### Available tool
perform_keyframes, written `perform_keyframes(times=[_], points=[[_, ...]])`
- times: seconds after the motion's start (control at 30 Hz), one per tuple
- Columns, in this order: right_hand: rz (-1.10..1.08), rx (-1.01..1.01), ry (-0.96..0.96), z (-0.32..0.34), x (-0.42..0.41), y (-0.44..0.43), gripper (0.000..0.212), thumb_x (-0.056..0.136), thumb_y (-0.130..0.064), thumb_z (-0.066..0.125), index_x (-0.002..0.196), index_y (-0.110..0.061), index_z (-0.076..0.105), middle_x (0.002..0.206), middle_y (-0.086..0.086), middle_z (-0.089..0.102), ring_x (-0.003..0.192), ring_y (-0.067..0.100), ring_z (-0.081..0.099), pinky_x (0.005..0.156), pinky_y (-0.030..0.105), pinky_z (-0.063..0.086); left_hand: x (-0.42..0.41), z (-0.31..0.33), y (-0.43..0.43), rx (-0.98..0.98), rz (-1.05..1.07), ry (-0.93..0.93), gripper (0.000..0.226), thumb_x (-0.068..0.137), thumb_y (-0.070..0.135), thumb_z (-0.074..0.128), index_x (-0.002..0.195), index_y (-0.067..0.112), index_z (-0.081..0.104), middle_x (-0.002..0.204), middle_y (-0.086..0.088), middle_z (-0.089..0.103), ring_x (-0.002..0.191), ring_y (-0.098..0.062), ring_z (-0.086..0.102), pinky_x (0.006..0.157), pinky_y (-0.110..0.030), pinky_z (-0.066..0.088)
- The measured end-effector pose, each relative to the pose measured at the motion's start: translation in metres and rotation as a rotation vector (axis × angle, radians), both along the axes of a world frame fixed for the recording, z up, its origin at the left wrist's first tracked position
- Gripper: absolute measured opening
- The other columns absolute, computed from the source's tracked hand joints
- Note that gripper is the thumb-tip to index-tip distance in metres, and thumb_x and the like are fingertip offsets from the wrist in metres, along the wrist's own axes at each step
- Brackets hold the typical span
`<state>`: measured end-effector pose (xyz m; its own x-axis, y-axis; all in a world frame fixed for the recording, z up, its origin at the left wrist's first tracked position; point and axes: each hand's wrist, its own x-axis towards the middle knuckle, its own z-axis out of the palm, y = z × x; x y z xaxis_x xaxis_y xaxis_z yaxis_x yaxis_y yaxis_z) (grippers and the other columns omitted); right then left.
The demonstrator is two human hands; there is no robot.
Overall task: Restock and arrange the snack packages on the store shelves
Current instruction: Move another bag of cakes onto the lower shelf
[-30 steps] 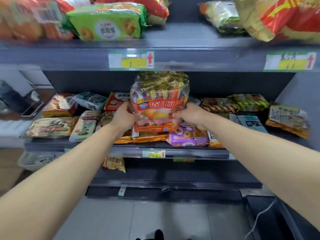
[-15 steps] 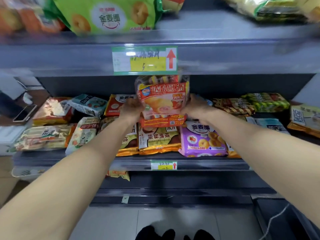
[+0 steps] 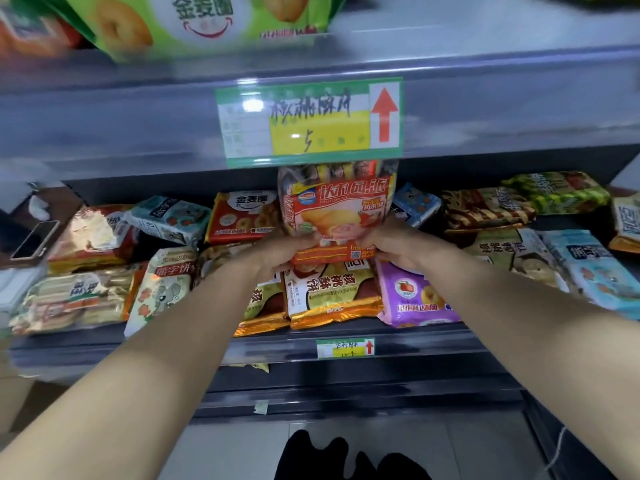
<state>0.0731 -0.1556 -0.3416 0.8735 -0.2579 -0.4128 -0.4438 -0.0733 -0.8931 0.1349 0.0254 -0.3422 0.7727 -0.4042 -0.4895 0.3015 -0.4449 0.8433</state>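
Here both hands, left hand point(image 3: 277, 252) and right hand point(image 3: 394, 245), grip the upright red snack bag point(image 3: 337, 213) between them.

Green bag point(image 3: 207, 26) cropped at top, blurry, red pkg point(image 3: 337, 209) top hidden behind price tag point(image 3: 308, 121)

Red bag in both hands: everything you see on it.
The red bag is plastic film, clear at the top with wrapped snacks showing through, red print and a blue logo below. It stands upright over the shelved packs, its top under the price tag. The left hand and right hand grip its bottom corners.
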Motion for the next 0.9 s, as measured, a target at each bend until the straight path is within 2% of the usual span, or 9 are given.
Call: perform_keyframes(times=[0.1, 0.23, 0.3, 0.37, 0.47, 0.57, 0.7, 0.8, 0.9], points=[[0.0, 0.046, 0.013, -0.007, 0.004, -0.002, 0.036, 0.083, 0.011, 0.056, 0.109, -0.013, 0.061, 0.111, 0.006, 0.066, 0.094, 0.015, 0.059, 0.075, 0.028, 0.047, 0.004, -0.002, -0.001, -0.002, -0.016, 0.034, 0.042, 0.082, 0.037, 0.069, 0.119, 0.024, 0.055, 0.115, -0.001, 0.067, 0.085, -0.009, 0.065, 0.07, -0.026, 0.051], [0.016, 0.038, 0.052, -0.014, 0.009, -0.007, 0.029, 0.086, 0.002, 0.058, 0.095, -0.025, 0.06, 0.104, -0.002, 0.067, 0.102, 0.016, 0.059, 0.085, 0.035, 0.049, 0.009, -0.001, -0.004, 0.116, -0.061, -0.053, 0.059, 0.08, 0.05, 0.066, 0.13, 0.026, 0.046, 0.126, 0.002, 0.056, 0.116, -0.019, 0.054, 0.08, -0.033, 0.05], [0.032, 0.016, 0.065, -0.015, 0.009, -0.008, 0.024, 0.09, -0.008, 0.059, 0.108, -0.023, 0.055, 0.107, -0.003, 0.062, 0.098, 0.012, 0.056, 0.074, 0.032, 0.049, 0.011, 0.001, -0.006, 0.175, -0.07, -0.122, 0.062, 0.08, 0.056, 0.062, 0.132, 0.027, 0.045, 0.13, 0.0, 0.054, 0.118, -0.021, 0.052, 0.071, -0.029, 0.051], [0.037, 0.022, 0.069, -0.017, 0.009, -0.008, 0.038, 0.091, -0.015, 0.059, 0.126, -0.021, 0.045, 0.118, -0.003, 0.057, 0.101, 0.013, 0.053, 0.063, 0.029, 0.051, 0.013, 0.002, -0.006, 0.207, -0.065, -0.162, 0.058, 0.08, 0.058, 0.06, 0.129, 0.028, 0.048, 0.132, -0.003, 0.055, 0.108, -0.021, 0.056, 0.064, -0.026, 0.052], [0.044, 0.05, 0.057, -0.018, 0.01, -0.009, 0.049, 0.092, -0.023, 0.059, 0.135, -0.024, 0.036, 0.13, -0.001, 0.049, 0.112, 0.019, 0.049, 0.058, 0.031, 0.056, 0.012, -0.001, -0.004, 0.165, -0.041, -0.199, 0.048, 0.084, 0.054, 0.058, 0.123, 0.028, 0.05, 0.13, -0.005, 0.057, 0.112, -0.024, 0.057, 0.07, -0.031, 0.055], [0.059, 0.023, 0.035, -0.014, 0.01, -0.007, 0.048, 0.094, -0.028, 0.056, 0.135, -0.026, 0.032, 0.129, -0.004, 0.047, 0.112, 0.018, 0.048, 0.058, 0.031, 0.056, 0.011, 0.0, -0.002, 0.138, -0.024, -0.283, 0.049, 0.084, 0.055, 0.055, 0.124, 0.027, 0.047, 0.13, -0.006, 0.058, 0.107, -0.026, 0.062, 0.075, -0.036, 0.057], [0.03, -0.048, -0.041, -0.008, 0.009, -0.003, 0.05, 0.095, -0.038, 0.05, 0.136, -0.027, 0.023, 0.119, -0.005, 0.047, 0.104, 0.016, 0.051, 0.065, 0.028, 0.05, 0.012, 0.012, -0.001, 0.227, 0.028, -0.381, 0.065, 0.08, 0.068, 0.047, 0.12, 0.018, 0.053, 0.099, -0.006, 0.067, 0.065, -0.015, 0.065, 0.065, -0.032, 0.06], [0.009, -0.103, -0.081, -0.005, 0.006, -0.001, 0.053, 0.092, -0.044, 0.053, 0.132, -0.021, 0.029, 0.112, -0.003, 0.053, 0.085, 0.01, 0.055, 0.062, 0.024, 0.046, 0.008, 0.022, 0.0, 0.274, 0.019, -0.379, 0.057, 0.082, 0.069, 0.042, 0.095, 0.016, 0.058, 0.074, -0.005, 0.065, 0.055, -0.016, 0.062, 0.053, -0.024, 0.055], [0.058, -0.181, -0.087, 0.004, 0.004, -0.003, 0.041, 0.086, -0.04, 0.064, 0.118, -0.017, 0.05, 0.1, 0.001, 0.062, 0.07, 0.006, 0.056, 0.053, 0.019, 0.043, 0.007, 0.032, -0.001, 0.326, -0.014, -0.401, 0.052, 0.083, 0.071, 0.036, 0.083, 0.022, 0.054, 0.072, -0.004, 0.064, 0.057, -0.016, 0.064, 0.051, -0.022, 0.053]])
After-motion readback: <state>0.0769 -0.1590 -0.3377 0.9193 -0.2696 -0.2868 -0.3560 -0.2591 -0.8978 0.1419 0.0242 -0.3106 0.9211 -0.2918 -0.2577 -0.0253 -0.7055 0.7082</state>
